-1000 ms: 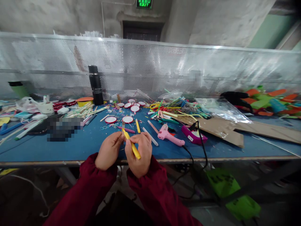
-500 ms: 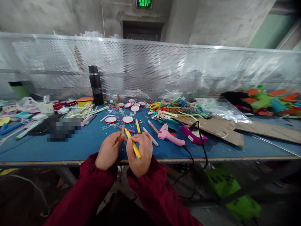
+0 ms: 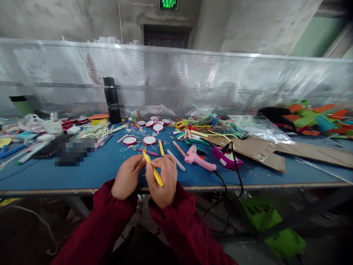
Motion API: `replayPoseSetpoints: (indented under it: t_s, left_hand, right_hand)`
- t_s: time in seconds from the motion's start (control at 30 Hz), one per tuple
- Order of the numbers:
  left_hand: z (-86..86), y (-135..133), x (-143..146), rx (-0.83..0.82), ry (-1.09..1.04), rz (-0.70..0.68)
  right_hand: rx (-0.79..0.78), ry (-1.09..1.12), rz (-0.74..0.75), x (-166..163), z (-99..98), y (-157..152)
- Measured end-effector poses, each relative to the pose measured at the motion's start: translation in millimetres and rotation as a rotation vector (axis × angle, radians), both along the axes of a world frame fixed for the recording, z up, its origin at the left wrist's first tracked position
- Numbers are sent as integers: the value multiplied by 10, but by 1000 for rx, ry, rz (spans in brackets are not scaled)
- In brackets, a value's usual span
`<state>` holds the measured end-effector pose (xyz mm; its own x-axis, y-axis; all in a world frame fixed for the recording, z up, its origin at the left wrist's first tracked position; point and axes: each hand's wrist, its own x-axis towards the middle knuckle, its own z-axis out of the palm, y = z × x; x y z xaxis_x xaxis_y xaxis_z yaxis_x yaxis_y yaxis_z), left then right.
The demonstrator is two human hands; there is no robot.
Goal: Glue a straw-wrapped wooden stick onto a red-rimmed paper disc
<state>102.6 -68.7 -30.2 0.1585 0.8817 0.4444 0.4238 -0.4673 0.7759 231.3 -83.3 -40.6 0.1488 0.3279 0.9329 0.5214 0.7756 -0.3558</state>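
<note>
Over the near edge of the blue table (image 3: 93, 171), my right hand (image 3: 162, 180) grips a yellow stick (image 3: 154, 173) that slants up to the left. My left hand (image 3: 127, 176) is closed beside it, pinching a small wooden stick (image 3: 144, 148) against the yellow stick's upper tip. Both sleeves are dark red. Just beyond my hands lie loose coloured sticks (image 3: 161, 147) and red-rimmed white discs (image 3: 149, 140).
A pink glue gun (image 3: 199, 159) with a black cord lies right of my hands, beside a magenta device (image 3: 227, 158). Cardboard sheets (image 3: 264, 152), plastic bags and tangled cords fill the right. A black bottle (image 3: 112, 99) stands at the back before a perforated metal screen.
The yellow stick's upper tip has swung slightly left, back against my left fingers. Both hands stay in about the same place.
</note>
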Motion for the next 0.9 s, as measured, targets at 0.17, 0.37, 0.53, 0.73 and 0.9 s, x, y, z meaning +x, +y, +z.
replayPoseSetpoints:
  t_s: [0.17, 0.37, 0.53, 0.73, 0.9]
  left_hand:
    - [4, 2, 3, -6, -2, 3]
    - [5, 6, -6, 14, 14, 18]
    - [12, 8, -13, 5, 27, 6]
    - [1, 18, -10, 5, 32, 19]
    - [-48, 49, -19, 19, 43, 40]
  right_hand:
    - [-11, 3, 7, -1, 7, 2]
    - [-20, -10, 14, 3, 0, 6]
    - [-14, -2, 14, 0, -18, 15]
    - [-10, -4, 0, -4, -13, 13]
    - [-25, -12, -1, -7, -4, 6]
